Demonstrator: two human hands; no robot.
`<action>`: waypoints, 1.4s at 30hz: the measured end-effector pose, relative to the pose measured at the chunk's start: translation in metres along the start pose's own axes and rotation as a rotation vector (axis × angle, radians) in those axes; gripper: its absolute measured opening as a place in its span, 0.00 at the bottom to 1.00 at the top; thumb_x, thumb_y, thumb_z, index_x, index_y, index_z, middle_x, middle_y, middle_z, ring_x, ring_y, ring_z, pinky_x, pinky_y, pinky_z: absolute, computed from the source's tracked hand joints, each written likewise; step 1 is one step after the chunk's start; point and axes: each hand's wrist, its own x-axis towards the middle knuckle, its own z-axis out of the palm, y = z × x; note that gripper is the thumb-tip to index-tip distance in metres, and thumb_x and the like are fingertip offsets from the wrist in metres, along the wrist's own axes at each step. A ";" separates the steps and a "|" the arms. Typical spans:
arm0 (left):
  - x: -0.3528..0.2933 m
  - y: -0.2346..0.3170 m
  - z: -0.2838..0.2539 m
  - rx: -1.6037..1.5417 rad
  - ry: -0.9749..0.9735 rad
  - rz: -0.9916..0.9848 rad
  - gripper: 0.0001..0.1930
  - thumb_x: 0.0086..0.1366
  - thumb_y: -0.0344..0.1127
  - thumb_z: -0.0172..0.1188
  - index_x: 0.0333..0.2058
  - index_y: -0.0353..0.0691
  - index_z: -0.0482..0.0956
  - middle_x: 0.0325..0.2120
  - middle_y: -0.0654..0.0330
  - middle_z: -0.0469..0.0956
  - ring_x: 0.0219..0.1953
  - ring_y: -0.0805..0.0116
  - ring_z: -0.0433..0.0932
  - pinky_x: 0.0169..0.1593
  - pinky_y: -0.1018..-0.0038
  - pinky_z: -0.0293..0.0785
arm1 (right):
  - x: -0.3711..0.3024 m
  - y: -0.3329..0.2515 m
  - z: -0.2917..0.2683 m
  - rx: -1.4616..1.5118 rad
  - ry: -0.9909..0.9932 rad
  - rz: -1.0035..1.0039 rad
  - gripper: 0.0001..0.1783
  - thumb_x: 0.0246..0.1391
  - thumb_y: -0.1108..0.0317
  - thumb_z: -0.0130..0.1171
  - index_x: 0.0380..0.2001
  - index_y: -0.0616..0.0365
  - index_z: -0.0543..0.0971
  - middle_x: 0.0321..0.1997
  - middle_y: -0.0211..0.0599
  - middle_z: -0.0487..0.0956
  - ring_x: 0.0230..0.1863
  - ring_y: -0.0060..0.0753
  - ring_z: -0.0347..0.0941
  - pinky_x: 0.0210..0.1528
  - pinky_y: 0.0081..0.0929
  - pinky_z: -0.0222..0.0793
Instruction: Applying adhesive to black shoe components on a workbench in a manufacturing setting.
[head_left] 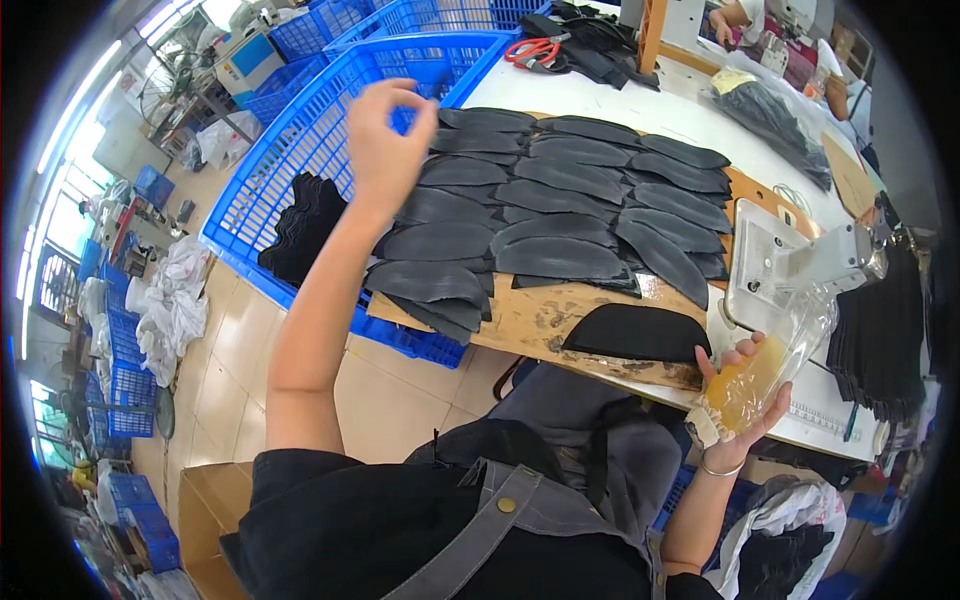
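Observation:
My left hand (pixel 388 150) is raised at the right side of a blue plastic basket (pixel 290 170). Thumb and fingers curl into a ring; whether a small thing is pinched there I cannot make out. In my right hand (pixel 745 400), at the bench's front edge, is a clear plastic bottle (pixel 765 372) with yellow liquid, tilted with its crusted pale mouth low. Beside its fingers one black curved piece (pixel 640 332) lies flat on a worn wooden board (pixel 530 315). Behind it, overlapping dark grey curved pieces (pixel 560 230) cover the board in rows.
A stack of black wavy-edged pieces (pixel 305 228) sits in the basket. At the right stand a white machine part (pixel 825 262) and hanging black pieces (pixel 880 330). Red-handled scissors (pixel 535 52) lie at the back. Another person's hand (pixel 722 28) shows far right.

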 end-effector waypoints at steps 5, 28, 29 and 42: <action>-0.049 -0.029 0.044 0.002 -0.506 0.006 0.09 0.46 0.38 0.67 0.20 0.41 0.78 0.41 0.51 0.76 0.46 0.54 0.71 0.51 0.63 0.66 | 0.000 -0.001 -0.001 -0.025 -0.004 0.004 0.35 0.52 0.46 0.52 0.57 0.56 0.58 0.46 0.37 0.69 0.47 0.36 0.70 0.62 0.60 0.50; -0.079 0.094 -0.029 -0.359 -0.392 0.123 0.11 0.49 0.30 0.63 0.34 0.39 0.77 0.31 0.58 0.76 0.37 0.62 0.74 0.42 0.68 0.68 | 0.004 -0.006 0.026 -0.122 -0.031 -0.139 0.35 0.51 0.49 0.54 0.56 0.59 0.59 0.50 0.36 0.67 0.49 0.37 0.69 0.64 0.58 0.48; -0.096 0.113 -0.033 -0.375 -0.468 0.179 0.12 0.48 0.28 0.63 0.35 0.39 0.78 0.32 0.58 0.77 0.37 0.62 0.74 0.43 0.67 0.68 | 0.010 0.004 0.039 -0.350 0.037 -0.228 0.35 0.50 0.49 0.55 0.55 0.59 0.60 0.50 0.38 0.67 0.49 0.39 0.69 0.61 0.54 0.53; -0.168 0.127 -0.009 -0.422 -0.367 0.343 0.15 0.45 0.26 0.62 0.35 0.34 0.79 0.38 0.57 0.77 0.41 0.62 0.76 0.44 0.68 0.75 | 0.050 0.081 0.078 -1.385 -0.570 -0.246 0.43 0.40 0.70 0.65 0.59 0.59 0.54 0.50 0.47 0.67 0.54 0.43 0.65 0.55 0.40 0.62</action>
